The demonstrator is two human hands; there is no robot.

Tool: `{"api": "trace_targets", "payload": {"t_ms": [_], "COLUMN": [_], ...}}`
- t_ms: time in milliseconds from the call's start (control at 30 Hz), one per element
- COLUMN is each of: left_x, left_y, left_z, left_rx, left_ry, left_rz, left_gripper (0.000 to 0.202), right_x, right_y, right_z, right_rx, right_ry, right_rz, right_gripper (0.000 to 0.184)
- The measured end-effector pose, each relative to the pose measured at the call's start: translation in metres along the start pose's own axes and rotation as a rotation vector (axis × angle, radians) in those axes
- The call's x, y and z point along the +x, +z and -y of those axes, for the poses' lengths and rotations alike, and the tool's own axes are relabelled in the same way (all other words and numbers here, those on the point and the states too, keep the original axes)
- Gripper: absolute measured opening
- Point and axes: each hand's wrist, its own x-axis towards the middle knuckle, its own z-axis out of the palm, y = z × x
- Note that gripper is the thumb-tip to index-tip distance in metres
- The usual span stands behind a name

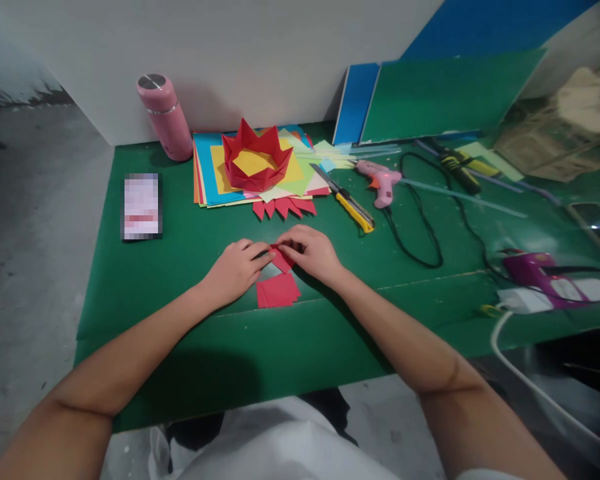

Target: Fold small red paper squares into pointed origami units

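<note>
Both hands meet over a small red paper piece [283,260] on the green table. My left hand [240,270] pinches its upper left edge with thumb and fingertips. From the other side, my right hand [313,253] grips the top of the same piece between thumb and forefinger; the fingers partly cover it. Just below lies a stack of red paper pieces [279,291]. Beyond the hands are several pointed red folded pieces [285,208]. A red folded paper crown-like ring [257,175] sits farther back on coloured paper sheets [207,173].
A yellow utility knife [353,208] and a pink glue gun [383,180] with its black cord lie at the right. A pink bottle [167,120] stands at the back left, near a blurred-out rectangular item [141,207]. A purple power strip [535,273] is at far right.
</note>
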Motion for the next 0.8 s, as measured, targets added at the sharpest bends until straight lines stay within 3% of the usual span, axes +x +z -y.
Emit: {"api": "trace_targets", "payload": {"t_ms": [367, 800], "left_x": [0.0000, -0.0030], "left_y": [-0.0022, 0.0018], "left_z": [-0.0003, 0.0018], "left_rx": [-0.016, -0.062], "left_ry": [-0.008, 0.006], "left_rz": [0.017, -0.020], "left_gripper": [0.037, 0.035], "right_x": [-0.0001, 0.0016], "right_y": [-0.0039, -0.0064], "right_z": [-0.0084, -0.0072], "right_rx": [-0.139, -0.193], "right_ry": [-0.245, -0.255], "right_rz": [0.065, 0.103], "right_gripper": [0.018, 0.021]}}
